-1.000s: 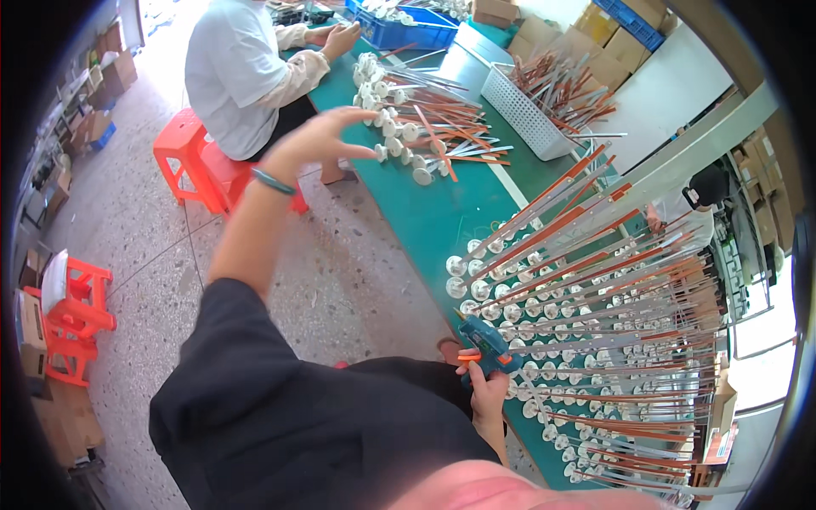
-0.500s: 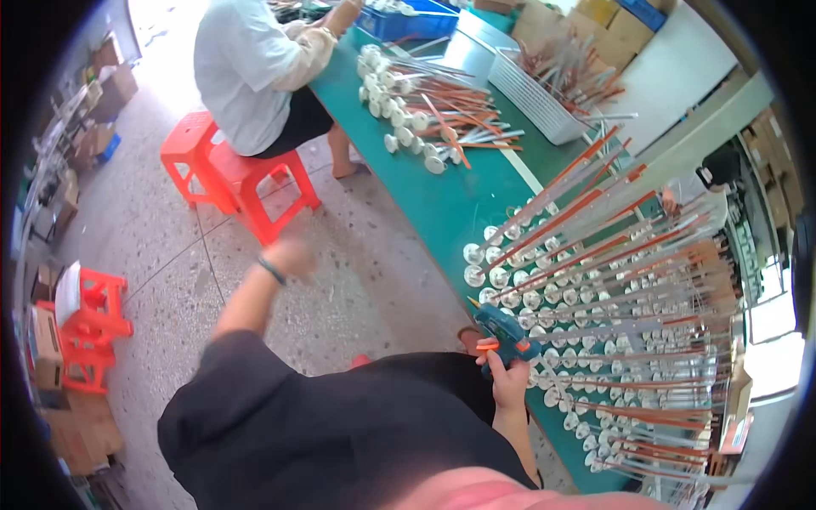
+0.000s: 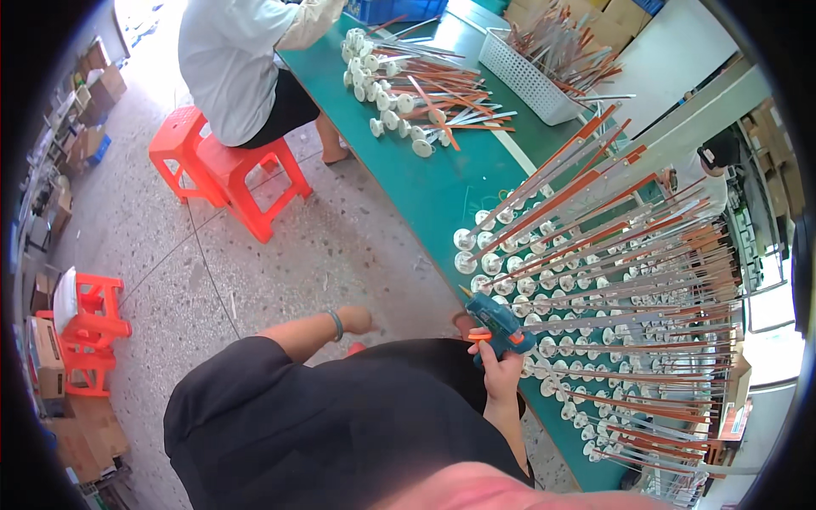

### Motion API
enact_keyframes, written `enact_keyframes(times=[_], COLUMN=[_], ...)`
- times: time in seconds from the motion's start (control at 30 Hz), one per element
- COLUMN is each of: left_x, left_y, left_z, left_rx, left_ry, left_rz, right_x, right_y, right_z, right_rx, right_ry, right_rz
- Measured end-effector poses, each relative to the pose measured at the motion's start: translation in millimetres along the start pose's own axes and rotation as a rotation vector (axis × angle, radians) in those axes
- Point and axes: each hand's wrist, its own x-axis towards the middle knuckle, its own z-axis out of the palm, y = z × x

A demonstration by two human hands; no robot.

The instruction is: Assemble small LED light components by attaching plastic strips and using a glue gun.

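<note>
My right hand (image 3: 501,371) is closed round the handle of a teal hot glue gun (image 3: 495,320) with an orange trigger. Its yellowish nozzle points up and to the left, over the edge of the green table (image 3: 429,204). Beside the gun stand rows of white round-based pieces (image 3: 527,285), each with a long thin grey or orange-brown strip. My left hand (image 3: 357,320), a band on its wrist, is in front of my body over the floor, apart from the table. Its fingers are blurred and turned away, so its grip is hidden.
A heap of similar pieces (image 3: 425,93) lies farther up the table, near a white basket (image 3: 531,81) of strips and a blue crate (image 3: 395,8). A person in a white shirt (image 3: 234,68) sits on red stools (image 3: 229,170). More red stools (image 3: 93,323) stand at left.
My left hand has swung right and down, closer to my body. The glue gun, still in my right hand, has shifted slightly left and up in view. The whole view has shifted a little.
</note>
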Motion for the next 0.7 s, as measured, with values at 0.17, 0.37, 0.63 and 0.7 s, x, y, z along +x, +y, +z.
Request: enact_keyframes(times=[0.17, 0.37, 0.63, 0.7], left_x=[23, 42, 64, 44], left_y=[-42, -87, -123, -98], left_z=[91, 77, 128, 130], left_rx=[-0.103, 0.228, 0.361, 0.107], left_ry=[-0.464, -0.6, -0.245, -0.176], left_rz=[-0.046, 0.055, 0.005, -0.003], right_x=[-2, 1, -9, -21], right_y=[2, 8, 1, 8], right_z=[-3, -7, -3, -13], right_rx=[0.004, -0.075, -0.019, -0.046], right_ry=[-0.044, -0.065, -0.071, -0.059], right_rz=[-0.009, -0.051, -0.038, -0.058])
